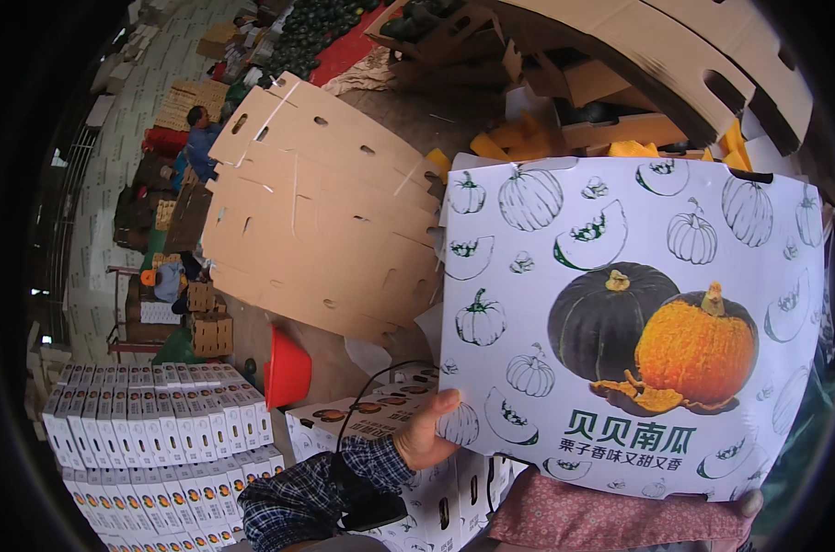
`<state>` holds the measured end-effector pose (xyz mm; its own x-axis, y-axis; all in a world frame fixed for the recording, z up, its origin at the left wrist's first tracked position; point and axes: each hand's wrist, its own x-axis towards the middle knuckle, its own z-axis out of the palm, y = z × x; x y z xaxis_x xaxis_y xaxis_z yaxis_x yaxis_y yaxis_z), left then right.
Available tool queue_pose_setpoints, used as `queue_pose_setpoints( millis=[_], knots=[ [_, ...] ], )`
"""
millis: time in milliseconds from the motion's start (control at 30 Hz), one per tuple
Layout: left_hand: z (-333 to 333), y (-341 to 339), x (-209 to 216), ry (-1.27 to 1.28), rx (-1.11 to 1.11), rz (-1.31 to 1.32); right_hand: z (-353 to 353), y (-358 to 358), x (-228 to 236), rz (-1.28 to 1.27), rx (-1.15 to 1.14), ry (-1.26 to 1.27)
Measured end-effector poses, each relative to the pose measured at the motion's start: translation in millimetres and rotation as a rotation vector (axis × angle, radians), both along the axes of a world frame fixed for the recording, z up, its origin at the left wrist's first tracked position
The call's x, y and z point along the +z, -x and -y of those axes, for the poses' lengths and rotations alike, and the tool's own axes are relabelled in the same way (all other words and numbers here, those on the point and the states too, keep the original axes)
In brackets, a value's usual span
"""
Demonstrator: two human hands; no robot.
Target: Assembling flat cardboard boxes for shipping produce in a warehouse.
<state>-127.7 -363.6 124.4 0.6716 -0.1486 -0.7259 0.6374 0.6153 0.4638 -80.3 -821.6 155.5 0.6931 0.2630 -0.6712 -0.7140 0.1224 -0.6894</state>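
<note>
Held up in front of me at the right is a white cardboard carton, printed with green pumpkin drawings and a picture of a dark and an orange pumpkin. My left hand grips its lower left edge, thumb on the printed face and fingers mostly behind. At the lower right corner only a fingertip of my right hand shows, pressed to the edge; the other fingers are hidden. Beyond the carton stands a large plain brown sheet of die-cut cardboard, with slots and hand holes. Whether it touches the carton I cannot tell.
Stacked white cartons fill the lower left. More printed cartons lie below my left hand. A red basin stands behind them. Open brown boxes occupy the upper right. Two people are far left; dark green squash lie heaped beyond.
</note>
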Motion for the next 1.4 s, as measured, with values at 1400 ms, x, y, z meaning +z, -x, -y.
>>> queue_pose_setpoints(
  millis=[1400],
  knots=[
    [-38, -156, 3, -0.202, -0.714, 0.479, -36, -102, 0, 0.244, 0.299, -0.172]
  ],
)
